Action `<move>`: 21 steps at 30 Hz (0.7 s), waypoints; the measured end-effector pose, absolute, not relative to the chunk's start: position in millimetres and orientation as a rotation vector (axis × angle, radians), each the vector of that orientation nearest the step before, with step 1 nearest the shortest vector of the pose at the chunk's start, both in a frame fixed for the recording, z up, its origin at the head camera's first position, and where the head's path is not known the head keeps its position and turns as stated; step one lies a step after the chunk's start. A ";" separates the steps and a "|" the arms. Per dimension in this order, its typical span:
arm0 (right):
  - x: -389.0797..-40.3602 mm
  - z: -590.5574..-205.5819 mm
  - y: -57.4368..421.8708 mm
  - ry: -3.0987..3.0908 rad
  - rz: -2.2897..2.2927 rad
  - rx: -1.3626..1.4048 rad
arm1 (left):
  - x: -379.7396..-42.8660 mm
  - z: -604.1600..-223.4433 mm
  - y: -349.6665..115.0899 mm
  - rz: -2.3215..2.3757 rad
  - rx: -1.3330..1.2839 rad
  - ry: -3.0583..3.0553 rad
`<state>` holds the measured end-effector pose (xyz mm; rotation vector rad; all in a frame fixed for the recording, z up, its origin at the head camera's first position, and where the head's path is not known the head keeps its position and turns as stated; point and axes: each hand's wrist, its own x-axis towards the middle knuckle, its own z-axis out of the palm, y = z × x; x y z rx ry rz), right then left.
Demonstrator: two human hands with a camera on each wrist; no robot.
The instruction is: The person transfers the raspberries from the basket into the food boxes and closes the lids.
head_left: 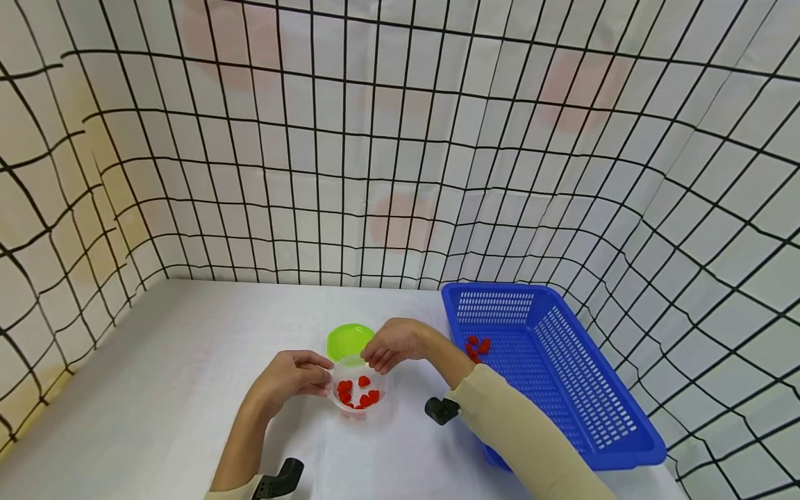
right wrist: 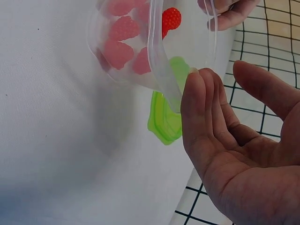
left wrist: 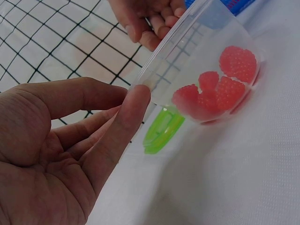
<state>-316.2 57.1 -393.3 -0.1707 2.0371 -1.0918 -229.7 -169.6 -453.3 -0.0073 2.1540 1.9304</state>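
Observation:
A clear plastic tub [head_left: 382,390] stands on the white tabletop with several red raspberries [left wrist: 238,63] at its bottom. My left hand [head_left: 296,378] pinches the tub's rim between thumb and forefinger on the left side. Across from it, my right hand [head_left: 395,344] is over the tub's far right rim. In the right wrist view its fingers [right wrist: 197,108] lie together, nearly straight, tips right at the rim, with the thumb held apart and nothing in the palm. A bright green lid [head_left: 348,340] lies just behind the tub.
A blue slatted basket [head_left: 556,389] stands to the right, partly under my right forearm. Several more raspberries [head_left: 478,345] lie in its left part. Black wire grid panels [head_left: 400,180] backed by white sheeting close off the back and both sides.

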 end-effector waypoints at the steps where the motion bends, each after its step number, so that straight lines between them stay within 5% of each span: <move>1: -316.1 -393.0 57.3 2.036 -1.092 -0.176 | -229.7 -453.3 -169.7 1.928 -0.006 2.157; 21: -334.3 -337.4 113.6 2.164 -1.192 -0.170 | -228.6 -452.9 -170.2 1.922 0.006 2.160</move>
